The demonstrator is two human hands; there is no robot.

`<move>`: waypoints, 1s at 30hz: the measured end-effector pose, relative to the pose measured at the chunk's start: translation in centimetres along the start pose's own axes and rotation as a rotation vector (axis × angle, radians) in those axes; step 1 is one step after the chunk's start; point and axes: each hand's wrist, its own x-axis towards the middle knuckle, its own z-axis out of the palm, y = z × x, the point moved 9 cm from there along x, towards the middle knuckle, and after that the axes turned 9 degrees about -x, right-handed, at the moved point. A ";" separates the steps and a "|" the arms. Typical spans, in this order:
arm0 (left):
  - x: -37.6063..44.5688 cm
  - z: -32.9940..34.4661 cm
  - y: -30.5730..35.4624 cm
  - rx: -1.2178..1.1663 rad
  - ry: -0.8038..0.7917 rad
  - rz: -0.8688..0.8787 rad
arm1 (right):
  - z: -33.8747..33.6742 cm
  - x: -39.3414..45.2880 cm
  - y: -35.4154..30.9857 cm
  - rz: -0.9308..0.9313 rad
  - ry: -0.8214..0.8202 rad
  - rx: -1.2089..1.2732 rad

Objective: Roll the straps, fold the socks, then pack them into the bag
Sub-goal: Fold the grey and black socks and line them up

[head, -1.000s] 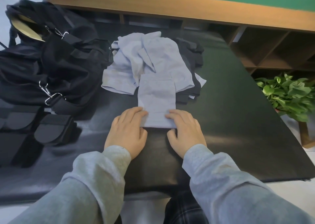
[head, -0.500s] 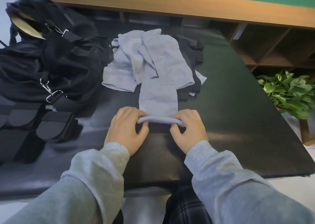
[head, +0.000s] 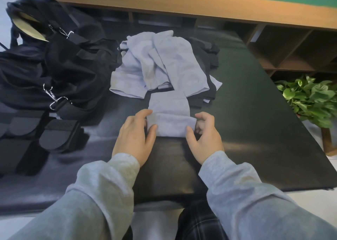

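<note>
A pale blue sock [head: 170,121] lies in front of me on the black table [head: 246,130], its near end turned up into a thick roll. My left hand [head: 135,137] grips the roll's left end, thumb under and fingers over. My right hand [head: 204,135] grips its right end with curled fingers. Behind it sits a heap of pale blue socks [head: 160,66] over dark socks [head: 206,60]. The black bag [head: 54,60] lies open at the left. Rolled black straps [head: 58,135] sit at the near left.
A wooden shelf unit [head: 291,44] runs along the far side and right. A green potted plant [head: 310,97] stands off the table's right edge. Metal clips [head: 52,97] hang from the bag's strap.
The sock lay flat under both hands; its near edge was lifted and rolled away from me. The roll is now thicker and further up the sock.
</note>
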 end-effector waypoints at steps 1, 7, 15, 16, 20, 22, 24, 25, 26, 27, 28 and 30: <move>0.0 0.1 0.1 0.023 -0.002 -0.009 | 0.0 0.1 0.0 -0.011 0.005 -0.006; 0.0 0.2 1.1 0.218 0.087 0.226 | 0.4 0.6 0.2 -0.027 0.012 -0.085; 0.1 0.2 0.7 0.255 0.129 0.204 | 0.5 0.7 -0.9 -0.133 0.015 -0.254; 0.0 0.4 0.7 0.266 0.118 0.204 | 0.6 0.7 -1.0 -0.135 0.010 -0.269; 0.2 0.9 1.0 0.314 0.068 0.234 | 1.0 0.7 -0.9 -0.117 -0.037 -0.382; 0.3 1.0 1.1 0.337 0.053 0.242 | 1.1 0.8 -1.1 -0.130 -0.036 -0.427; 0.3 1.1 1.0 0.342 0.044 0.242 | 1.2 0.9 -1.4 -0.153 -0.045 -0.451; 0.3 1.1 0.9 0.340 0.039 0.236 | 1.4 0.9 -1.4 -0.160 -0.051 -0.450; 0.4 1.0 0.9 0.333 0.036 0.228 | 1.4 0.9 -1.4 -0.166 -0.051 -0.443; 0.4 1.0 0.7 0.322 0.031 0.217 | 1.4 1.0 -1.3 -0.174 -0.046 -0.433; 0.4 0.9 0.6 0.308 0.030 0.206 | 1.4 1.0 -1.3 -0.182 -0.038 -0.422; 0.3 0.8 0.6 0.276 0.035 0.195 | 1.3 0.9 -1.1 -0.194 -0.016 -0.392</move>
